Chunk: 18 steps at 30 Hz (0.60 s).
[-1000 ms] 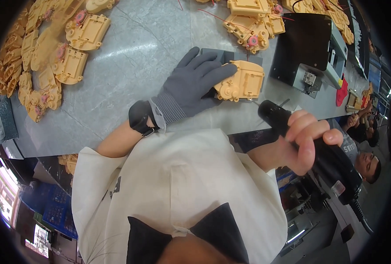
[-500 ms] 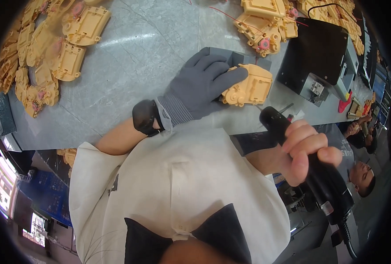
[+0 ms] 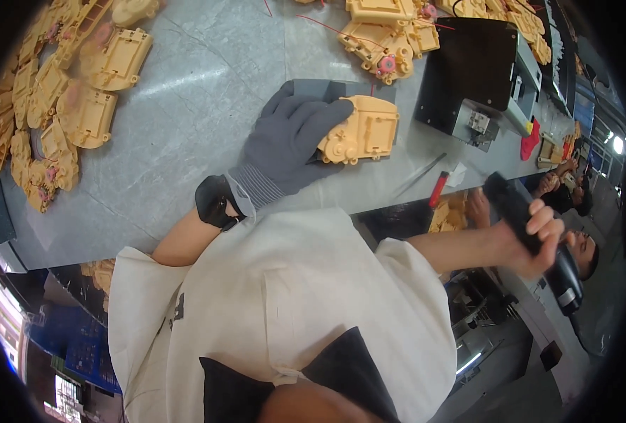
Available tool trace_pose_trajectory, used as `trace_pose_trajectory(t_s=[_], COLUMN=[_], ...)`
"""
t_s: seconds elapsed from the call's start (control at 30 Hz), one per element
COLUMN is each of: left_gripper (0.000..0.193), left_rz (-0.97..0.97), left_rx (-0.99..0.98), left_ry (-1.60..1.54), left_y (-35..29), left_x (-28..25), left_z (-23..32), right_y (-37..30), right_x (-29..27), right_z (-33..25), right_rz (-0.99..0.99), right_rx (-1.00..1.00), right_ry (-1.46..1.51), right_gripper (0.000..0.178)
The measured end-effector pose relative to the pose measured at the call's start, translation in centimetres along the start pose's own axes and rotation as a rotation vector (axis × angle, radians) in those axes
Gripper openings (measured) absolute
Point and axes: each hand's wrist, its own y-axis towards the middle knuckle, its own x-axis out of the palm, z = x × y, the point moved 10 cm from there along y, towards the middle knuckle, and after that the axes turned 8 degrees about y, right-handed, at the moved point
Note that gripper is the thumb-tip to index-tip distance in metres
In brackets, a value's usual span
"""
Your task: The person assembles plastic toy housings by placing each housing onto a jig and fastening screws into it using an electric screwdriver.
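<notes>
**Gloved hand on the yellow part, tool held away at the right**

The grey worktable (image 3: 207, 106) is the largest thing here, and I take the yellow plastic housing (image 3: 362, 130) on it as my landmark. This housing lies near the table's front edge, on a dark grey mat (image 3: 320, 88) of which only the far edge shows. Its long axis runs roughly left to right across the table, a little tilted, with a round gear-like detail at its near left corner.

Directly to the left of the housing is the left hand (image 3: 288, 144), in a grey knit glove. The fingers are spread a little and laid flat, the fingertips touching the left end of the housing and pressing it down; they do not pinch it. This hand is clearly the nearer one.

To the right of the housing and nearer the person, well apart and past the table edge, the bare right hand (image 3: 535, 236) is wrapped closed around a black power screwdriver (image 3: 531, 236). The tool's body points diagonally, its upper end toward the table.

Behind the housing lies a cluster of similar yellow parts (image 3: 387, 39); far to its left lies a bigger pile of yellow parts (image 3: 59, 106). Behind it to the right stands a black box-shaped device (image 3: 478, 77). A small red-handled tool (image 3: 436, 190) lies right of the housing, at the table edge.
</notes>
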Motion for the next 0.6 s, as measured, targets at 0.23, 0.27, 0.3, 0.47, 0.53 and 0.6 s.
trace_pose_trajectory(t_s=[0.23, 0.27, 0.3, 0.47, 0.53, 0.6], left_gripper=[0.072, 0.069, 0.069, 0.075, 0.075, 0.075], left_rz=[0.013, 0.028, 0.031, 0.0, -0.036, -0.066], left_rx=[-0.01, 0.007, -0.001, -0.017, -0.043, -0.067], left_ry=[-0.047, -0.029, -0.026, -0.102, -0.122, -0.14], left_y=[0.4, 0.3, 0.2, 0.6, 0.5, 0.5], left_x=[-0.9, -1.1, -1.1, -0.9, -0.6, -0.2], left_z=[-0.3, -0.1, 0.0, -0.4, -0.7, -1.1], right_y=[2.9, 2.2, 1.1, -5.0, -6.6, -7.4], right_x=[-5.1, -4.7, -3.0, 4.9, 8.8, 11.1], right_z=[4.9, 4.4, 3.6, 3.2, 3.9, 4.9], right_rz=[0.23, 0.179, 0.128, -0.135, -0.317, -0.398], right_rx=[0.079, 0.059, 0.04, 0.101, 0.125, 0.149], right_ry=[-0.402, -0.399, -0.396, -0.083, 0.02, 0.083], right_gripper=[0.028, 0.03, 0.032, 0.036, 0.042, 0.044])
